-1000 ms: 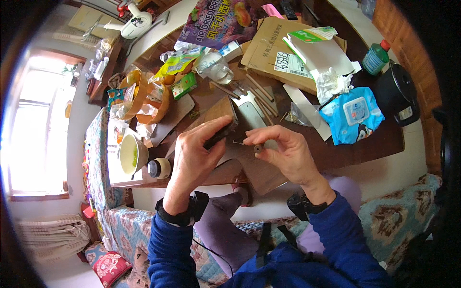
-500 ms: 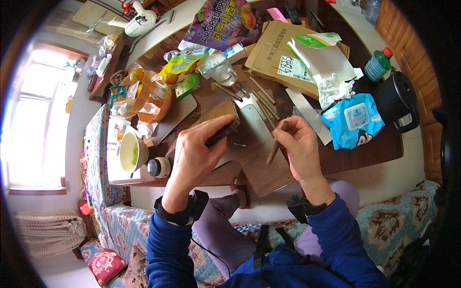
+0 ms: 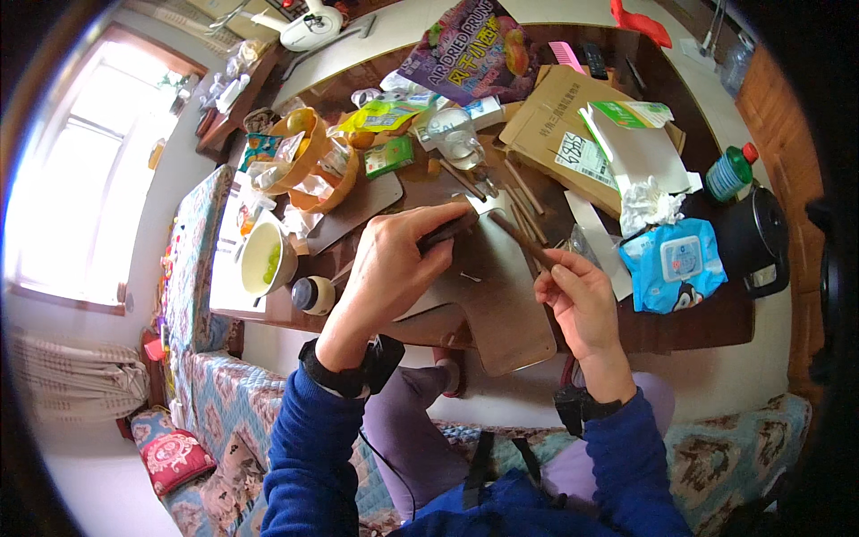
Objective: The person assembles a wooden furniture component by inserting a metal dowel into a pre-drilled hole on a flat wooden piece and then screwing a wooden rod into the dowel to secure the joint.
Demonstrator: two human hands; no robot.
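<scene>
My left hand (image 3: 385, 264) is closed around a dark, blocky object (image 3: 446, 230); its exact kind I cannot make out. In my right hand (image 3: 582, 295), a slim brown stick (image 3: 516, 236) is pinched near one end. Its far end points up and left, close to the dark object; I cannot tell whether they touch. Both hands are above a brownish-grey mat (image 3: 514, 327) at the table's near edge. Several similar brown sticks (image 3: 526, 186) lie just beyond the hands. A small white cotton swab (image 3: 471, 277) rests on the mat between them.
On the left stand a bowl of green fruit (image 3: 261, 259), a round jar (image 3: 313, 294) and an orange basket (image 3: 335, 192). A cardboard box (image 3: 555, 116), blue wipes pack (image 3: 673, 268), green bottle (image 3: 729, 174) and black kettle (image 3: 756, 233) occupy the right. A purple snack bag (image 3: 474, 54) is at the back.
The stick in my right hand has swung from pointing down-left to pointing up-left, toward the dark object. My left hand keeps its grip. The whole view has shifted slightly.
</scene>
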